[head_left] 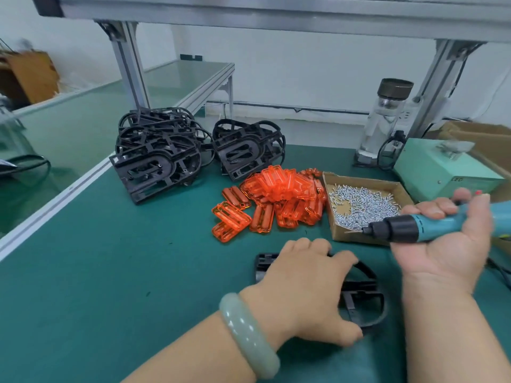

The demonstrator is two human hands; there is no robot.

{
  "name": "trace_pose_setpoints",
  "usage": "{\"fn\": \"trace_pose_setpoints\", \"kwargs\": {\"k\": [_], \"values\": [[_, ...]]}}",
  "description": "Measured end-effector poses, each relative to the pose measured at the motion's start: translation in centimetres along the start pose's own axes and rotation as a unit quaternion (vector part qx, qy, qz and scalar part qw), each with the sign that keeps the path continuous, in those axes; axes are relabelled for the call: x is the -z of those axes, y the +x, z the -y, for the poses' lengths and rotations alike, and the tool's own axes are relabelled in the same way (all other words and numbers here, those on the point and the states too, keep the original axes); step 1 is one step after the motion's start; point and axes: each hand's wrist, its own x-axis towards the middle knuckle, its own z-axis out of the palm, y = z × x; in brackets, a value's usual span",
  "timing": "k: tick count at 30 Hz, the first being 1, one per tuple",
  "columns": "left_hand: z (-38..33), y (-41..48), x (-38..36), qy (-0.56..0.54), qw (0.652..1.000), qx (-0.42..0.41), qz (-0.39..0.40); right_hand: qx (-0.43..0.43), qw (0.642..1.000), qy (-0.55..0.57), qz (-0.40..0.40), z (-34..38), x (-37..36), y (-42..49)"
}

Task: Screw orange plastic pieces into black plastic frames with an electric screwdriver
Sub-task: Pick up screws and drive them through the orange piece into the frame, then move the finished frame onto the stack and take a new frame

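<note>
A black plastic frame (362,297) lies flat on the green mat near me, and my left hand (307,286) rests on top of it, gripping it; most of the frame is hidden under the hand. My right hand (448,239), palm up, holds a teal electric screwdriver (414,228) level, its black tip pointing left over the front edge of a cardboard tray of small silver screws (359,205). A pile of translucent orange pieces (276,200) lies just left of the tray. Two stacks of black frames (157,158) stand behind.
A pale green power box (442,170) and a clear bottle with a dark lid (387,117) stand at the back right. Cardboard boxes (481,136) sit at the far right. Metal posts (130,59) rise from the bench's back edge. The screwdriver's cable (500,269) trails at the right.
</note>
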Motion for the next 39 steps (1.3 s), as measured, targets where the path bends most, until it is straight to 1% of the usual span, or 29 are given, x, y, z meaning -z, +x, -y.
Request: {"fn": "trace_pose_setpoints", "kwargs": {"k": [1, 3, 6, 10, 14, 16, 18, 20, 24, 27, 29, 31, 32, 34, 35, 37, 39], "values": [[0.8, -0.7, 0.5, -0.005, 1.0, 0.005, 0.001, 0.013, 1.0, 0.018, -0.019, -0.1, 0.5, 0.3], [3.0, -2.4, 1.7, 0.004, 1.0, 0.015, -0.003, 0.023, 0.998, 0.063, -0.013, 0.2, 0.2, 0.8], [7.1, -5.3, 3.6, 0.038, 0.997, 0.06, -0.001, 0.01, 0.997, 0.073, 0.01, -0.2, 0.0, 1.1], [12.3, -8.3, 6.1, 0.065, 0.987, 0.143, 0.036, -0.015, 0.997, 0.072, 0.012, -1.2, 0.5, 1.5], [16.4, -10.4, 8.2, 0.072, 0.961, 0.25, 0.092, -0.035, 0.997, 0.065, 0.004, -2.0, 0.2, 1.2], [17.9, -11.4, 8.8, 0.06, 0.95, 0.279, 0.125, -0.041, 0.997, 0.061, 0.002, -2.3, 0.2, 1.2], [18.8, -12.1, 9.0, 0.043, 0.943, 0.289, 0.159, -0.045, 0.997, 0.059, 0.002, -2.4, 0.3, 1.2], [19.4, -12.4, 8.9, 0.025, 0.94, 0.292, 0.173, -0.047, 0.997, 0.057, 0.002, -2.6, 0.3, 1.1], [20.2, -12.5, 8.8, 0.044, 0.937, 0.283, 0.2, -0.04, 0.998, 0.044, 0.009, -2.8, 0.5, 1.1], [20.4, -12.7, 8.8, -0.009, 0.943, 0.268, 0.198, -0.035, 0.999, 0.04, 0.013, -2.9, 0.6, 1.0], [20.5, -12.9, 8.7, -0.011, 0.945, 0.262, 0.195, -0.031, 0.999, 0.036, 0.017, -2.9, 0.6, 1.0], [20.8, -12.8, 8.7, -0.013, 0.95, 0.262, 0.171, -0.029, 0.999, 0.034, 0.025, -3.0, 0.7, 1.0], [21.0, -12.5, 8.9, -0.027, 0.954, 0.262, 0.143, -0.029, 0.999, 0.035, 0.026, -3.0, 0.7, 1.0], [21.3, -11.4, 9.1, -0.038, 0.961, 0.266, 0.062, -0.031, 0.999, 0.034, 0.028, -3.1, 0.6, 1.0], [21.5, -10.5, 9.1, -0.027, 0.963, 0.268, 0.013, -0.032, 0.999, 0.032, 0.028, -3.2, 0.5, 1.0], [22.0, -8.4, 8.9, -0.002, 0.957, 0.28, -0.071, -0.035, 0.999, 0.026, 0.028, -3.2, 0.4, 0.9], [22.6, -6.2, 8.6, 0.01, 0.942, 0.312, -0.12, -0.036, 0.999, 0.023, 0.028, -3.2, 0.5, 0.9]]}}
